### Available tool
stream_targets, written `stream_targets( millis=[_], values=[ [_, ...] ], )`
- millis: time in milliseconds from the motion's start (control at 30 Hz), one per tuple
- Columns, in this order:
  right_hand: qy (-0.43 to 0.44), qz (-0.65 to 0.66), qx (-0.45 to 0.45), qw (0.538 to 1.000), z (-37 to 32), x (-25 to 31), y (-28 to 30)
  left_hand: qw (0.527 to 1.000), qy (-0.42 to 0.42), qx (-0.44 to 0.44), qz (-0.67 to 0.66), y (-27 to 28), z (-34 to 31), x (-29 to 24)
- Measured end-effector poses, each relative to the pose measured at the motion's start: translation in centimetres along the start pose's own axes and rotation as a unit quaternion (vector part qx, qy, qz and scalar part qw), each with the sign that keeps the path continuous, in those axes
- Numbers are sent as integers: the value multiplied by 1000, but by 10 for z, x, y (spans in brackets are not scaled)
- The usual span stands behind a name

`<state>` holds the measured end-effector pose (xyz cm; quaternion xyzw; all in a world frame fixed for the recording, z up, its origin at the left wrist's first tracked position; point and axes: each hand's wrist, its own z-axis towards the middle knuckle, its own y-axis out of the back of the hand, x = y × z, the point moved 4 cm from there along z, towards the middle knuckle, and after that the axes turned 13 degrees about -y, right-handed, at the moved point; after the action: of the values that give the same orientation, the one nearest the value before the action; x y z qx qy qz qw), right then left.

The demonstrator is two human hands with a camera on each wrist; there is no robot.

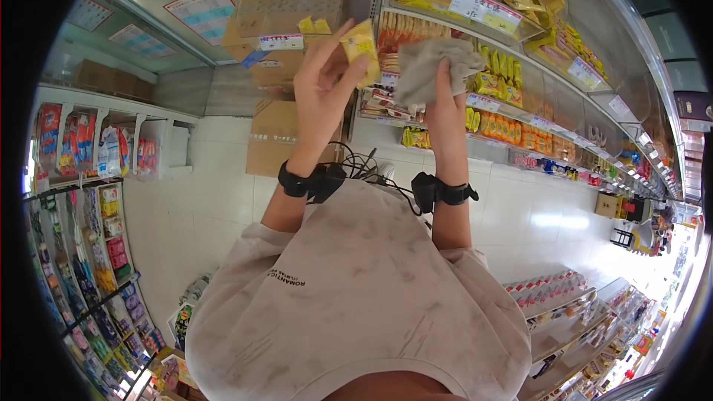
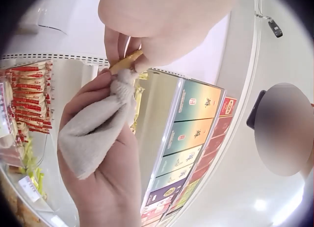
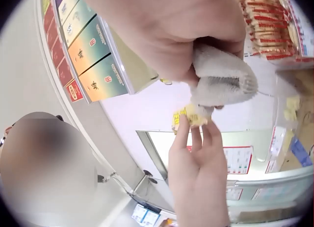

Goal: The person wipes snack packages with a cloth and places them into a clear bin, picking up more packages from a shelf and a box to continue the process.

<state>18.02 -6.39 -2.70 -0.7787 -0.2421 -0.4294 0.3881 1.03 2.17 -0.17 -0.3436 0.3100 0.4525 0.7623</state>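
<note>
Head view: left hand [image 1: 321, 89] pinches a yellow packet [image 1: 362, 46]; right hand [image 1: 445, 108] fingers clutch a grey cloth [image 1: 432, 65] against it. Wiping seems underway; packet not yet put down.

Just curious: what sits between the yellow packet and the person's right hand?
A grey cloth, gripped by that right hand, touches the yellow packet; left wrist view.

Small upside-down print on the sweatshirt [image 1: 356, 289], lower middle of the frame, reads ROMANTIC; the shelf price tags [image 1: 484, 7] at upper right are too small to read
</note>
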Motion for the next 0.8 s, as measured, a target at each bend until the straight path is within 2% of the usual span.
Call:
stream_targets(
  millis=[33,133,167,267,367,467,567,767,800],
  values=[
    [30,16,45,998,-3,6,-10,998,58,27,-7,-2,-4,2],
    [34,-42,56,997,0,-12,-21,994,48,26,95,-20,-15,6],
    [93,-77,97,988,-5,-1,-31,990,-4,24,140,-22,-19,10],
    [43,20,93,995,2,-3,-24,980,-45,57,183,-28,-24,3],
    [45,66,87,993,-4,9,-23,980,-70,57,176,-27,-21,-1],
    [61,5,92,994,-4,19,-15,990,-7,77,115,-23,-17,0],
    [95,-134,60,985,-6,29,-8,986,20,117,115,-18,-11,-1],
    [141,-209,-4,968,-9,22,-3,984,18,141,103,-23,-12,0],
    [125,-165,4,978,-7,20,-1,987,41,129,80,-24,-12,1]
  ],
)
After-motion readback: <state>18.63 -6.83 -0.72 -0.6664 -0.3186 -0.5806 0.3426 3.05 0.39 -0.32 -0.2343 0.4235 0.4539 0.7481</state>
